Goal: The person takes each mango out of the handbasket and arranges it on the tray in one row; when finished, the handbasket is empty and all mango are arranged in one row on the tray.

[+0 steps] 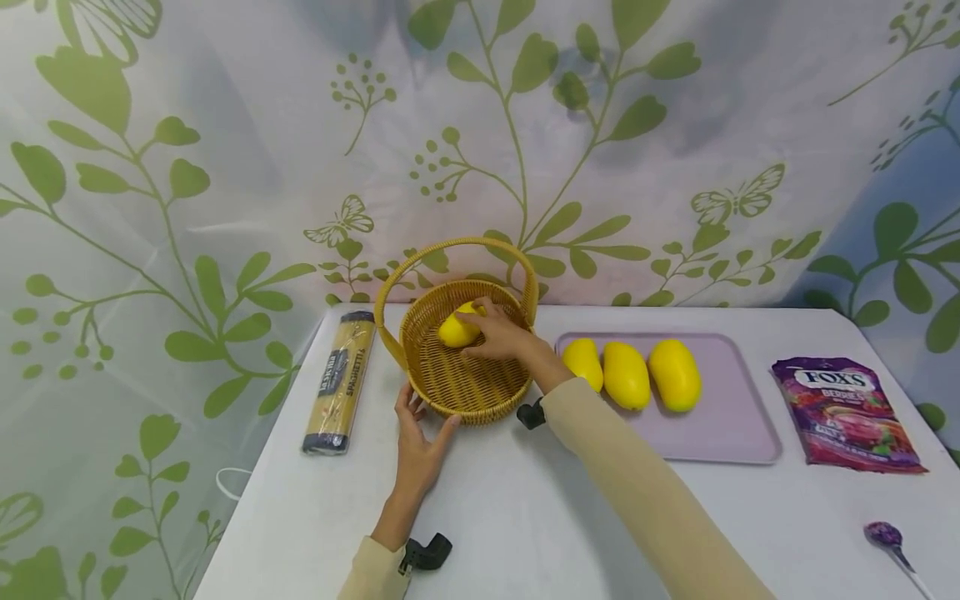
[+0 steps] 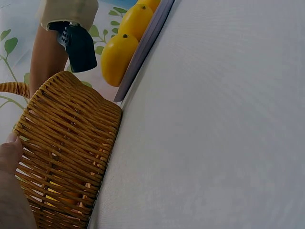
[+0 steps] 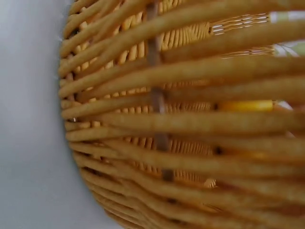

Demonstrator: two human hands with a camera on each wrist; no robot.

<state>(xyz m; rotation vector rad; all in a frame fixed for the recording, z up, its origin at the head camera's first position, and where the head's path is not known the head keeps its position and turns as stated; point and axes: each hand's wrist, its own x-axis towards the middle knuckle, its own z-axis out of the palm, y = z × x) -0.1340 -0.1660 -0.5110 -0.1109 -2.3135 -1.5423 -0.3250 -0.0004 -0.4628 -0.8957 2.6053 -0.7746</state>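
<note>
A round wicker basket [image 1: 472, 408] with a tall arched handle stands on the white table. Inside it, toward the back, lies a yellow mango [image 1: 456, 332]. My right hand [image 1: 498, 333] reaches into the basket with its fingers and thumb about this mango. In the right wrist view the basket wall [image 3: 190, 124] fills most of the picture and hides that hand. My left hand [image 1: 422, 450] touches the near left of the basket from outside, fingers and thumb spread. The left wrist view shows its thumb [image 2: 10, 152] against the basket's rim.
Right of the basket, a pale purple tray [image 1: 738, 425] bears three mangoes [image 1: 626, 377]. Beyond it lie a purple Fox's candy bag [image 1: 850, 414] and a spoon [image 1: 888, 540] with dark purple contents. A spaghetti packet [image 1: 341, 383] lies left of the basket. A patterned curtain [image 1: 262, 167] hangs behind.
</note>
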